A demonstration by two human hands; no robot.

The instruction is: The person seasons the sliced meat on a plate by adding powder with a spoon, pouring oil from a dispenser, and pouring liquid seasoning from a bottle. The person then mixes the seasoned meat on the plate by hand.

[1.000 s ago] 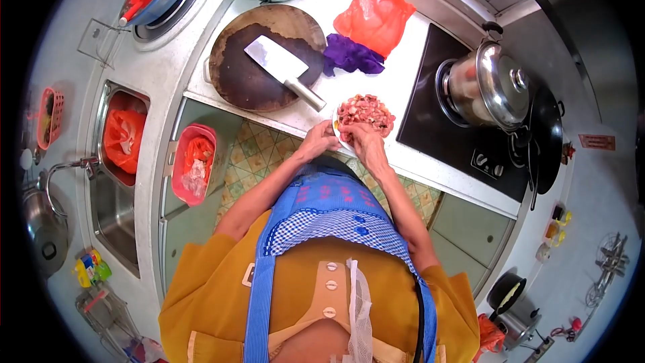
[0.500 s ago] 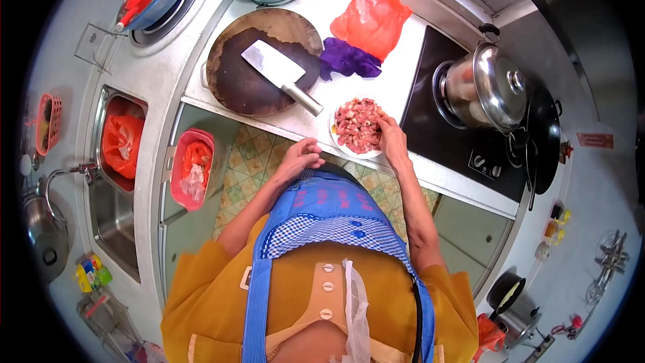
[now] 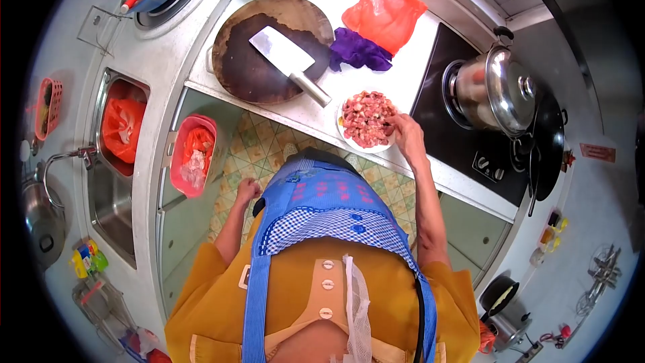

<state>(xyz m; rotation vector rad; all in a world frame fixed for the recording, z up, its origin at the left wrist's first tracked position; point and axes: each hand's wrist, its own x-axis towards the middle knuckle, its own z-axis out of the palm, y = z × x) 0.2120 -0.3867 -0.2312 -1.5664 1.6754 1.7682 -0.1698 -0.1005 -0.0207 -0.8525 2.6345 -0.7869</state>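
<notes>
A white plate (image 3: 344, 136) heaped with chopped raw meat (image 3: 366, 117) stands near the counter's front edge. My right hand (image 3: 408, 136) is at its right side, fingertips pinched together on the meat along the rim. My left hand (image 3: 248, 190) hangs low beside the blue apron (image 3: 316, 191), away from the counter, with its fingers curled in and nothing visible in them. Behind the plate, a cleaver (image 3: 282, 50) lies on the round wooden chopping board (image 3: 269, 87), its handle pointing toward the plate.
A purple cloth (image 3: 359, 50) and a red plastic bag (image 3: 383, 13) lie behind the plate. To the right are a cooktop (image 3: 463, 141) with a lidded steel pot (image 3: 487, 87) and a black wok (image 3: 551, 148). At left, a pink bin (image 3: 191, 185) hangs near the sink (image 3: 111, 202).
My left hand has dropped from near the counter edge down and left to my side, its fingers curling. My right hand stays at the plate's right side. The view has shifted slightly.
</notes>
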